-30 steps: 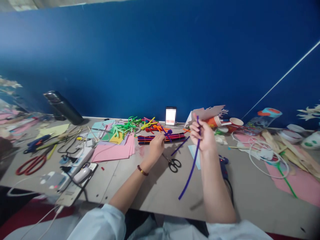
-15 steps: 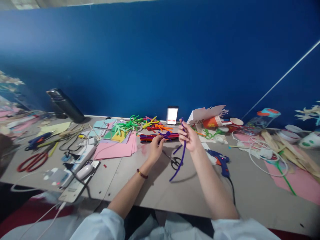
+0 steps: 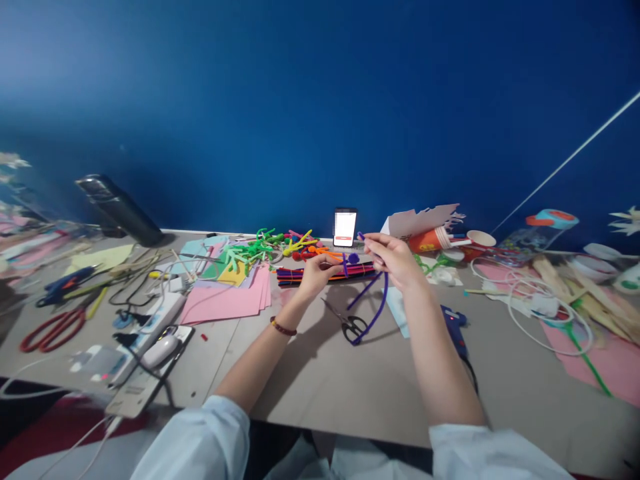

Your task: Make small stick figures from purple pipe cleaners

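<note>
My left hand [image 3: 316,275] pinches a small purple pipe cleaner piece with a coiled ball [image 3: 353,259] at its right end and a short bar across it. My right hand [image 3: 397,260] grips a long purple pipe cleaner [image 3: 379,312] near its top, the rest hanging down in a curve. The two hands are close but apart. Below them, small black-handled scissors [image 3: 354,329] lie on the table, partly crossed by the hanging pipe cleaner. A short purple length [image 3: 363,292] is beside the scissors. Behind my hands lies a bundle of coloured pipe cleaners [image 3: 290,277].
A phone [image 3: 345,227] stands against the blue partition. Pink paper sheets [image 3: 225,303], a power strip [image 3: 167,310] and red-handled scissors [image 3: 53,331] lie to the left. On the right are a blue glue gun [image 3: 454,327], paper cups [image 3: 480,240] and a white cable [image 3: 510,293].
My right hand has turned inward and tilted, bringing the top of the long pipe cleaner closer to the coiled ball. My left hand keeps its pinch, now slightly higher. The view has shifted slightly.
</note>
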Demonstrator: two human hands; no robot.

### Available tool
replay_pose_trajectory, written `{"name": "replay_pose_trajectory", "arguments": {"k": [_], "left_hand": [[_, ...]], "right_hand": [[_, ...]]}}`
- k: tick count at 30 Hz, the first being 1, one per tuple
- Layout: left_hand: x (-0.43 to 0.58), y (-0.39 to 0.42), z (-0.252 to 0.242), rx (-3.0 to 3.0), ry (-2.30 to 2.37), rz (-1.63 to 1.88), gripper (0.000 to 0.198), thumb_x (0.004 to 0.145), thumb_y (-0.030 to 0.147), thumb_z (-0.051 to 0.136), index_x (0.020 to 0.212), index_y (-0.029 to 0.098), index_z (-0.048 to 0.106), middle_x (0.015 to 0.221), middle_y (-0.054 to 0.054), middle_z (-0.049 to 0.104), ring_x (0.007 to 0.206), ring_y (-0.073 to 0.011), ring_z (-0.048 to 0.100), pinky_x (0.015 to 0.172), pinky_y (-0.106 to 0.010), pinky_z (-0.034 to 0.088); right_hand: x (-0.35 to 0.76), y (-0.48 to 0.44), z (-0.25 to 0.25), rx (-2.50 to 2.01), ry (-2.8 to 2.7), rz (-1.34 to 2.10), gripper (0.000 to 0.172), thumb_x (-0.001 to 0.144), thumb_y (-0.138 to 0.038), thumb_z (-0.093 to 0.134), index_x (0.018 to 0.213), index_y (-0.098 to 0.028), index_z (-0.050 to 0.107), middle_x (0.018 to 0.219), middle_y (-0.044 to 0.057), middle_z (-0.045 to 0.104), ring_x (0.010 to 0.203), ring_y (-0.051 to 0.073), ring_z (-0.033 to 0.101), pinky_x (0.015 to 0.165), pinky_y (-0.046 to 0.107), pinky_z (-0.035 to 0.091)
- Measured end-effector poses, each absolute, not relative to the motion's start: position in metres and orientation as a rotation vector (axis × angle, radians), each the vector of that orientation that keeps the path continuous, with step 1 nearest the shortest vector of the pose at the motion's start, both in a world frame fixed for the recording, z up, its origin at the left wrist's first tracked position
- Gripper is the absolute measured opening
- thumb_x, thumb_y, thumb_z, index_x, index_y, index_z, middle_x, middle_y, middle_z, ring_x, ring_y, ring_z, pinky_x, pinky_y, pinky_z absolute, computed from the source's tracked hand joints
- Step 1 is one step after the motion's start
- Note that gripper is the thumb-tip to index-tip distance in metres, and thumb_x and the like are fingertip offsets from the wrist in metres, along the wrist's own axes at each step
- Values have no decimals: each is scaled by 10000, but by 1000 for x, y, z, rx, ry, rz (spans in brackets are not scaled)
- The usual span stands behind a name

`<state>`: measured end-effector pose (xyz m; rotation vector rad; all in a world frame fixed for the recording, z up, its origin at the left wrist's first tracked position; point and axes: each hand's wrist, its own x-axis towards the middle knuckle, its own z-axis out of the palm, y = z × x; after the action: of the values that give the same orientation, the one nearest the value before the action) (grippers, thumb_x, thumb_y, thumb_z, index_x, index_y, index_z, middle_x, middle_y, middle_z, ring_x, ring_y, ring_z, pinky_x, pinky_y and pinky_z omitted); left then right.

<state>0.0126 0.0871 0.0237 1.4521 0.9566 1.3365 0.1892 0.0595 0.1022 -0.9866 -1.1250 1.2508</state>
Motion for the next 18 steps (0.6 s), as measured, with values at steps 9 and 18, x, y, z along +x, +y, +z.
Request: {"name": "replay_pose_trajectory", "arguments": {"k": [9,18], "left_hand": [[4,80,27,2226,976,1708,106,844,211,557,783,192,641,878,-66,639,831,-165,624,737,-310,512],[6,80,21,2497,944,1722,105,855,177,543,877,204,641,919,-75,673,895,-177,626,783,-332,489]], "right_hand": [[183,69,88,-1169,-1344,1199,393,675,-349,706,1026,-186,639,667,7,687,377,42,351,354,186,212],[198,72,84,-1254,-1493,1172,281,691,-324,724,933,-192,669,697,30,717,658,155,644,599,258,485]]}}
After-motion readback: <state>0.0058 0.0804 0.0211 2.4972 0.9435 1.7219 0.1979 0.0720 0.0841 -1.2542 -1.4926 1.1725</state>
